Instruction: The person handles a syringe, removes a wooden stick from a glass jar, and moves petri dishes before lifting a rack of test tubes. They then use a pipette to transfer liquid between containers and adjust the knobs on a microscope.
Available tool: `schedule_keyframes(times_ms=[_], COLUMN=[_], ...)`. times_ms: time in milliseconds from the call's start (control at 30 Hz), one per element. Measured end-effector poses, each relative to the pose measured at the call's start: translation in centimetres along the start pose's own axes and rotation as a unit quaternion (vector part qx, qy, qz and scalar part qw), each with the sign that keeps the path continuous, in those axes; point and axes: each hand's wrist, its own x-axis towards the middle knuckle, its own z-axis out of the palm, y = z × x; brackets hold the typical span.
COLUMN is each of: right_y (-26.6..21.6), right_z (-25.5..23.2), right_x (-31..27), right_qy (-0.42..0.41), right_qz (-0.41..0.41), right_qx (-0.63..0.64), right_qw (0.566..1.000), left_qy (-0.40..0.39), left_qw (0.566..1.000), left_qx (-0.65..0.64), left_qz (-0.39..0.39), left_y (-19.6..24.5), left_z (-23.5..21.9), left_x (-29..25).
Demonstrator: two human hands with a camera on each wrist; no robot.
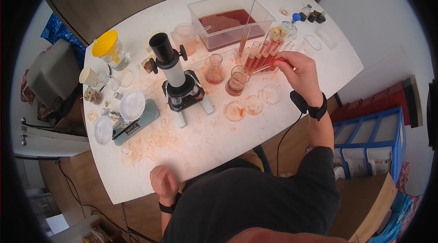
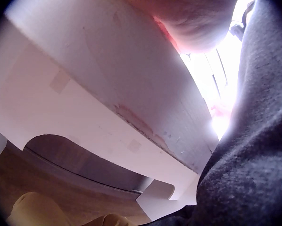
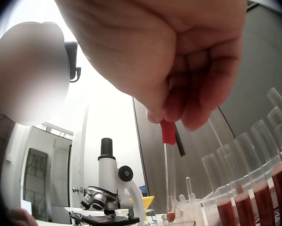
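Observation:
My right hand (image 1: pixel 299 71) pinches the red rubber bulb of a glass dropper (image 3: pixel 169 165) between thumb and fingers. The dropper slants toward a small beaker (image 1: pixel 235 88) with dark red liquid, its tip at the rim; a little red liquid shows in the tip. Close beside this hand stand several test tubes (image 3: pixel 244 207) of red liquid in a rack. At the table's front edge my left hand (image 1: pixel 164 181) rests with loosely curled fingers, holding nothing. In the left wrist view only part of that hand (image 2: pixel 193 28) shows, above the table edge.
Left of the beaker are a conical flask (image 1: pixel 214 71) and a microscope (image 1: pixel 175 74). Petri dishes (image 1: pixel 235 111) lie in front. A clear tub (image 1: pixel 264 17) of red liquid stands behind; a balance scale (image 1: pixel 139 124) and yellow funnel (image 1: pixel 105 44) are at left. Orange stains mark the white table (image 1: pixel 200 145).

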Motion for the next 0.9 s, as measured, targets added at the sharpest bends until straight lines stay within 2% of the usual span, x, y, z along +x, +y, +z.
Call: schedule_keyframes(times_ms=[200, 500, 900], right_y=[0.0, 0.1, -0.1], right_z=[0.6, 1.4, 1.8], right_x=[-0.2, -0.1, 0.0], right_qy=[-0.034, -0.035, -0.045], right_qz=[0.025, -0.031, -0.002], right_qx=[0.008, -0.008, -0.004], right_qw=[0.999, 0.999, 0.999], left_qy=[0.002, 0.001, -0.001], left_qw=[1.0, 1.0, 1.0], left_qx=[0.002, 0.0, 0.002], left_qz=[-0.001, -0.003, 0.001], left_y=[0.1, 0.0, -0.2], left_z=[0.1, 0.0, 0.0], left_x=[0.0, -0.1, -0.2])
